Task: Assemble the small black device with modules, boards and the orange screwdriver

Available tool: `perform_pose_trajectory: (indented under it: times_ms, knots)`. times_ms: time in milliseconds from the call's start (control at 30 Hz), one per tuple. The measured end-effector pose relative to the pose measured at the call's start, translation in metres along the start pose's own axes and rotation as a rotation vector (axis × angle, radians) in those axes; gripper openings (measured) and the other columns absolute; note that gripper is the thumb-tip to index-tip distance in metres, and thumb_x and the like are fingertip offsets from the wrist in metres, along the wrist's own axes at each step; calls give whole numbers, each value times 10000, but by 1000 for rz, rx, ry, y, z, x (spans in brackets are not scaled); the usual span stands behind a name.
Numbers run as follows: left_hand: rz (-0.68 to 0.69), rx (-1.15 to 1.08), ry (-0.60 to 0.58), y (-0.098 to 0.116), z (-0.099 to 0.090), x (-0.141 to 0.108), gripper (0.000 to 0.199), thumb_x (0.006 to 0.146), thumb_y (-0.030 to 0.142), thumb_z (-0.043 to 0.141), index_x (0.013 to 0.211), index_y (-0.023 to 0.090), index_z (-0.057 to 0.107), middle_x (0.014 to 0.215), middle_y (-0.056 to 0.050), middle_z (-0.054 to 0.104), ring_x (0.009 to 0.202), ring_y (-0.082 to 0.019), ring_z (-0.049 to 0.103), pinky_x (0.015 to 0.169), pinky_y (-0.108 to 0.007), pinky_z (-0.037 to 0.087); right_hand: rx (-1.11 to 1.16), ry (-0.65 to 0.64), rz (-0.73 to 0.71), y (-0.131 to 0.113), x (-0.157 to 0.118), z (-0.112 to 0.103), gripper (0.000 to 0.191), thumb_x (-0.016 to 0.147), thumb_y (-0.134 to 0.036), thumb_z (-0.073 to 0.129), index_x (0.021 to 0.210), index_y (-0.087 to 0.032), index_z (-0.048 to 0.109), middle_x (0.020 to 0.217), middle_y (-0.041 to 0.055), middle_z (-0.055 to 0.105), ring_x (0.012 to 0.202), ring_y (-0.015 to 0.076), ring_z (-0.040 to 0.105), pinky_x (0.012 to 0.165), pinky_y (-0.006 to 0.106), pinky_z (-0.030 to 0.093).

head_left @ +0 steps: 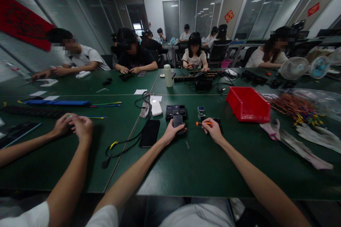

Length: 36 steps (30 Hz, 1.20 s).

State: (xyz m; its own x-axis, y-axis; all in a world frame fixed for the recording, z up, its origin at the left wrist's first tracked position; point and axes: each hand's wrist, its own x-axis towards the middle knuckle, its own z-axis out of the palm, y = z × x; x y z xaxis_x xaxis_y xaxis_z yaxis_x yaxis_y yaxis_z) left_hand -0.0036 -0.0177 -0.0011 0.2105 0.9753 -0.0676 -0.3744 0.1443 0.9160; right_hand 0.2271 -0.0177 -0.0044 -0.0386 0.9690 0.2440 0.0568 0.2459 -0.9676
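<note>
My left hand [172, 131] is closed around a small black box [178, 123], held upright above the green table. In my right hand [213, 130] is a screwdriver with an orange handle [204, 124]; its thin shaft points left toward the box, and I cannot tell whether the tip touches it. Just behind the box stands a black case [170, 111] with several compartments. Small circuit boards [201, 112] lie beyond my right hand. A dark flat object [218, 125] is partly hidden behind that hand.
Left of me lie a black phone [149, 133], a white power bank [156, 106] and a black cable [128, 145]. A red bin [247, 104], gloves [298, 145] and bundled wires [298, 108] are at right. A co-worker's hands [76, 126] are at left; a bottle [168, 75] stands farther back.
</note>
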Motion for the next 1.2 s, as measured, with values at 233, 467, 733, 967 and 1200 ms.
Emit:
perform_pose_trajectory:
  times_ms: [233,467,733,967,1200]
  knots:
    - [-8,14,12,0,0,0,541,647,270,732,1078,159,424,991,-115,624,725,-170,665,793,-436,530,4,29,35,-2,-2,2,292,744,-476,596,769,-191,540,530,-25,557,351,75,386,348,210,278]
    - [-3,-1,32,-1,0,2,542,646,273,734,1080,152,434,986,-115,629,728,-174,665,769,-412,540,-10,76,11,1,1,1,264,770,-443,588,775,-183,541,548,-26,552,389,75,421,379,205,303]
    - [2,13,-3,-3,-3,3,534,663,278,721,1091,157,425,1000,-121,628,748,-181,665,767,-406,539,-14,43,7,3,1,2,243,774,-420,592,783,-182,541,561,-28,554,411,76,442,404,202,328]
    - [9,31,-13,-3,-4,3,541,665,283,717,1101,153,423,1007,-126,626,737,-180,665,754,-397,541,-20,45,-4,2,1,2,254,772,-430,589,778,-181,538,549,-29,543,403,69,429,390,194,321]
    - [6,24,-40,-3,-5,3,530,676,280,709,1104,151,424,1012,-131,625,742,-180,664,762,-400,537,-48,45,33,7,0,1,268,781,-446,572,755,-182,535,476,-50,482,347,55,349,330,182,236]
